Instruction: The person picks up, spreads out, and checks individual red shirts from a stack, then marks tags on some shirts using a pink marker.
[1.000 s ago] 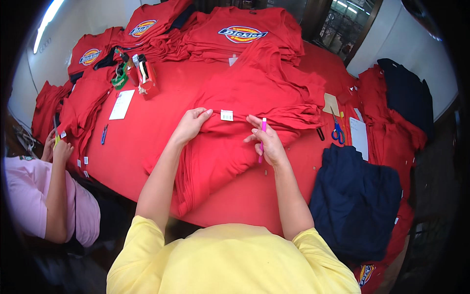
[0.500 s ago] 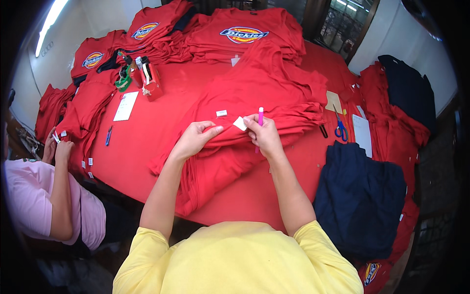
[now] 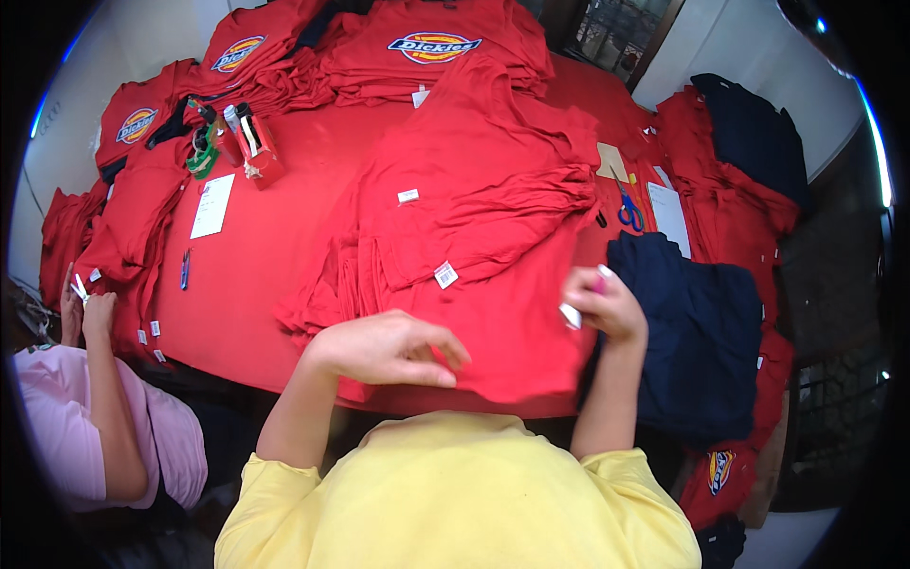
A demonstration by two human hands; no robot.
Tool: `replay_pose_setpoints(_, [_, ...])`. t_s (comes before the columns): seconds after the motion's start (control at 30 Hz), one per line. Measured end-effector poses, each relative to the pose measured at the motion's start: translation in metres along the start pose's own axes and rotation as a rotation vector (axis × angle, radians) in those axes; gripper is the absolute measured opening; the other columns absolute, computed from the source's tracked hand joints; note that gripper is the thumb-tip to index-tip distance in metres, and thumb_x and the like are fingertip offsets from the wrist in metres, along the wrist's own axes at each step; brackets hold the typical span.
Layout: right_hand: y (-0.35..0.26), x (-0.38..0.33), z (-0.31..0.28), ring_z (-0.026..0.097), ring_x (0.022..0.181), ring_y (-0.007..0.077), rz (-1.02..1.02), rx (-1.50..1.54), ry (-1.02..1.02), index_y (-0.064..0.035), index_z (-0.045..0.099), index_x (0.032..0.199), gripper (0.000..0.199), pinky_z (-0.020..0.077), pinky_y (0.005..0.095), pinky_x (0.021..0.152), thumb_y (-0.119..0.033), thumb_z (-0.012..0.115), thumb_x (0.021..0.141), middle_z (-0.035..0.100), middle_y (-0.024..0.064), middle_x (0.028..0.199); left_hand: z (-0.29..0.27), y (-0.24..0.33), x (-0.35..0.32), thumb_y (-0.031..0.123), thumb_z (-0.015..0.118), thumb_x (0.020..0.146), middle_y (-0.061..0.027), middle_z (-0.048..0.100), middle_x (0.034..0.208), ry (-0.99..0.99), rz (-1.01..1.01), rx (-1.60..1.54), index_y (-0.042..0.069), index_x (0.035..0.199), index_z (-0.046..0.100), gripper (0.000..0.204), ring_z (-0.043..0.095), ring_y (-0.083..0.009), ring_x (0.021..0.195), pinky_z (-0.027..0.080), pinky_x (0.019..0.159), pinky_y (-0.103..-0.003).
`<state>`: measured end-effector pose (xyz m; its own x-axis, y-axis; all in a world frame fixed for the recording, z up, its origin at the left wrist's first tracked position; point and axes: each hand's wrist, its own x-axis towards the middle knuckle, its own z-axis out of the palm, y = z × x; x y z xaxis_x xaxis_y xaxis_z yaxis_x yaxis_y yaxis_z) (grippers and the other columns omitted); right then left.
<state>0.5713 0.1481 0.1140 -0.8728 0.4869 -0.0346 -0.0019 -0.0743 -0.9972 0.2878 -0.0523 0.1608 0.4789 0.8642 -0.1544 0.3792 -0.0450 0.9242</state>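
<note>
In my right hand [image 3: 607, 303], partly blurred and closed, is a slim pink pen [image 3: 602, 282] with a white end. Something white also pokes out below its fingers; I cannot tell what it is. My left hand [image 3: 391, 351] hovers over the front edge of the pile, palm down, fingers apart, with nothing in it. A stack of red shirts [image 3: 455, 190] lies in front of me, its top one rumpled in folds. On it show a small white label [image 3: 408, 195] and a white tag with printing [image 3: 445, 275].
Dark navy folded cloth [image 3: 682, 332] lies to the right, near blue-handled scissors [image 3: 629, 211] and a white paper [image 3: 668, 218]. Red shirt piles [image 3: 431, 81] line the back. A red holder [image 3: 261, 156] stands left. A co-worker in pink [image 3: 109, 427] handles red cloth with small scissors.
My right hand has moved right and toward me with the pen, off the cloth. My left hand has let go of the red cloth and drawn back. A white tag now shows on the cloth.
</note>
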Motion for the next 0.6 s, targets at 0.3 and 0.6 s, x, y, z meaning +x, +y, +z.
replay_pose_setpoints(0.3, [0.047, -0.093, -0.006, 0.057, 0.068, 0.012, 0.274, -0.775, 0.656, -0.0018, 0.067, 0.091, 0.016, 0.0453, 0.0274, 0.063, -0.017, 0.066, 0.086, 0.06, 0.0021, 0.077, -0.01, -0.101, 0.046, 0.009, 0.067, 0.08, -0.0096, 0.059, 0.107, 0.716, 0.126, 0.811, 0.008, 0.11, 0.063, 0.03, 0.056, -0.029, 0.104, 0.047, 0.089, -0.038])
replay_pose_setpoints(0.6, [0.067, 0.018, 0.092, 0.064, 0.082, 0.0162, 0.169, -0.329, 0.501, -0.0027, 0.062, 0.109, 0.022, 0.0487, 0.0303, 0.078, -0.014, 0.057, 0.092, 0.067, 0.0078, 0.088, -0.063, -0.163, 0.081, 0.004, 0.054, 0.094, -0.0002, 0.063, 0.091, 0.6, -0.064, -0.489, 0.0, 0.107, 0.056, 0.014, 0.055, -0.0042, 0.085, 0.044, 0.078, -0.019])
